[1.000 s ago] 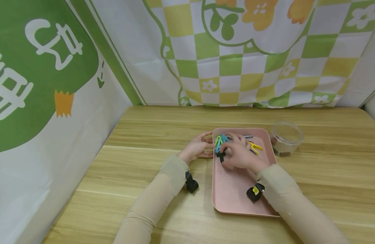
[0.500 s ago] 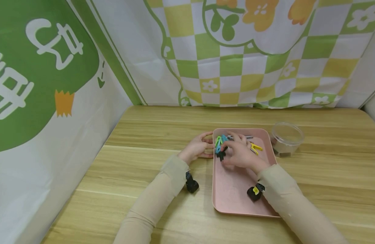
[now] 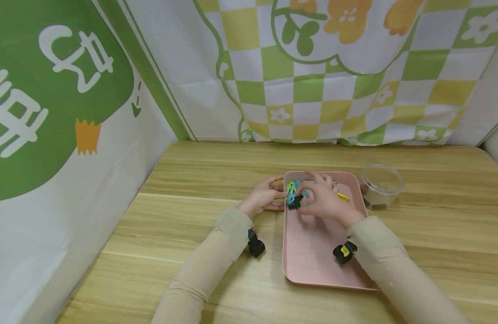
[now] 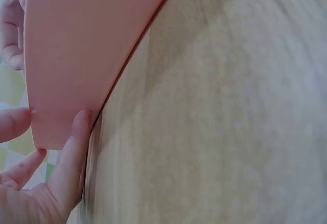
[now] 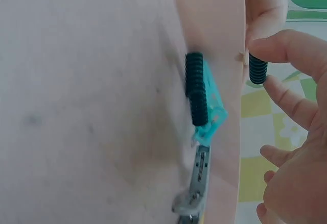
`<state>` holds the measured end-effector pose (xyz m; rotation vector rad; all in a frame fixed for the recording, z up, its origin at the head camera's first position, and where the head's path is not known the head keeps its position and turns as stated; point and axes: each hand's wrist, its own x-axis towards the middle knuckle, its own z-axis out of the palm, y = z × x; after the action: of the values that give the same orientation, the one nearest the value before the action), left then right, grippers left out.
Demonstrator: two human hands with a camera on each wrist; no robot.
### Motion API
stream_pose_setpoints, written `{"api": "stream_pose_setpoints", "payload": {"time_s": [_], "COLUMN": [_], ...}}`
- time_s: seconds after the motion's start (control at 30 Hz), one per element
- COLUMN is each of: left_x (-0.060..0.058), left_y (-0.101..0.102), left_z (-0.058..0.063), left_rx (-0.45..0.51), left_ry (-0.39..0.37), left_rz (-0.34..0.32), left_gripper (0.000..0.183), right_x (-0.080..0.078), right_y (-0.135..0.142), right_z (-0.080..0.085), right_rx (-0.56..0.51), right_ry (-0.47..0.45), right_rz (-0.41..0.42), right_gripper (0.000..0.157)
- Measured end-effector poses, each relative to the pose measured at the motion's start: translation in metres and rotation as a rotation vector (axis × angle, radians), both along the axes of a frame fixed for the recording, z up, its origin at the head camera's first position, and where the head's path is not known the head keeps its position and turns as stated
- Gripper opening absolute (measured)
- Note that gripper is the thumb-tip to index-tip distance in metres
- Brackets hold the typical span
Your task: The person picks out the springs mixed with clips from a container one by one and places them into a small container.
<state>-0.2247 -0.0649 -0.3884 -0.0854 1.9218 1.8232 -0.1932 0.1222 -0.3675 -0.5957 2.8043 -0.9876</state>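
Note:
My right hand (image 3: 323, 200) is over the far part of the pink tray (image 3: 313, 252). In the right wrist view its thumb and index finger pinch a short black ribbed cylinder (image 5: 258, 70), and the other fingers are loosely bent. Two similar black ribbed cylinders (image 5: 195, 83) lie in the tray, against a blue clothespin (image 5: 217, 113). A grey slotted metal piece (image 5: 200, 175) lies beside them. A green clothespin (image 3: 290, 188) is in the far left corner. My left hand (image 3: 265, 196) touches the tray's outer left wall with its fingertips; its thumb (image 4: 76, 137) lies along that wall.
A clear round tub (image 3: 381, 185) with dark and brown pieces in it stands right of the tray. Part of a yellow clothespin (image 3: 343, 196) shows past my right hand. A checked cloth (image 3: 309, 108) hangs behind the wooden table (image 3: 208, 180).
My right hand has shifted slightly right and up from the pile, and covers more of the yellow clothespin. The left hand stays at the tray's wall.

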Motion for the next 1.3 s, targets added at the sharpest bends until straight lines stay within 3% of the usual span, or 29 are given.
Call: {"api": "stream_pose_setpoints", "payload": {"time_s": [0.43, 0.73, 1.3], "left_x": [-0.001, 0.0, 0.003], "left_y": [0.002, 0.003, 0.002], "left_z": [-0.001, 0.002, 0.003], "left_rx": [-0.008, -0.022, -0.043], "left_ry": [0.001, 0.013, 0.025], "left_rz": [-0.009, -0.002, -0.002], "left_gripper": [0.064, 0.063, 0.062], "right_x": [-0.001, -0.008, 0.0], "right_y": [0.012, 0.021, 0.027], "right_z": [0.017, 0.031, 0.044], "right_rx": [0.063, 0.052, 0.083], "right_ry": [-0.014, -0.003, 0.037], "right_rz": [-0.012, 0.002, 0.019], "right_gripper": [0.027, 0.025, 0.025]}}
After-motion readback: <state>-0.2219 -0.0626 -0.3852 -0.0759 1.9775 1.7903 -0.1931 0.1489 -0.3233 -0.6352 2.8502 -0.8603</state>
